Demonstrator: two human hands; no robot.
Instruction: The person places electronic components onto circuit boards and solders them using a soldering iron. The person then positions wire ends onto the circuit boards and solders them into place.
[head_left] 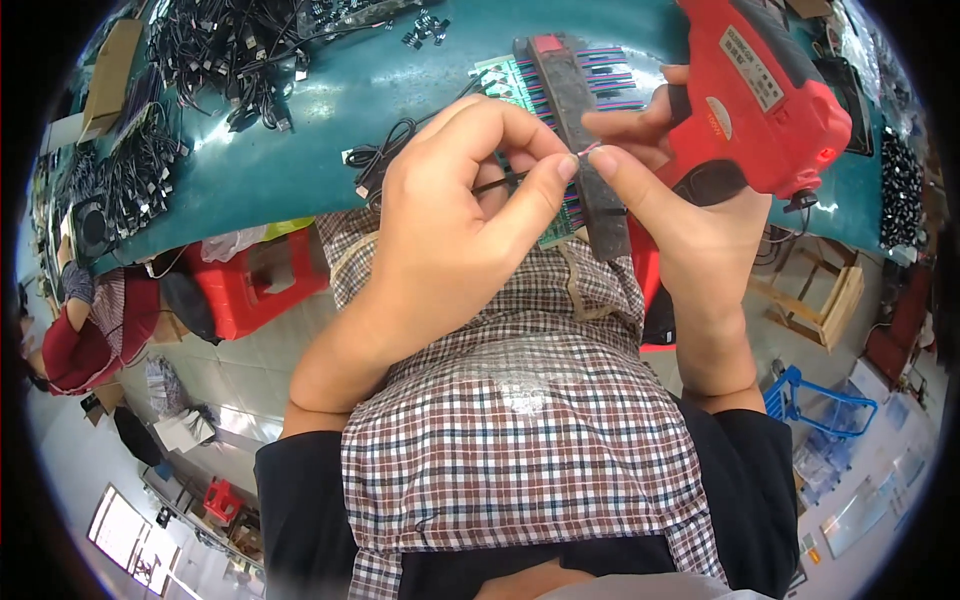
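My left hand [455, 200] pinches a thin black wire [497, 184] between thumb and forefinger, just above the edge of the teal table [300, 130]. My right hand [690, 215] grips a red glue gun [765, 95] and its fingertips meet the left fingertips at a small pink wire end [583, 152]. Under both hands lies a green circuit board [520, 85] with rows of coloured wires, crossed by a long dark bar [585, 130] with a red tip.
Piles of black cables [215, 50] cover the table's far left, and more black parts [900, 185] sit at the right. A red plastic stool [265, 280], a wooden stool [820, 295] and a blue rack [815, 400] stand on the floor. A person in red [85, 335] sits at left.
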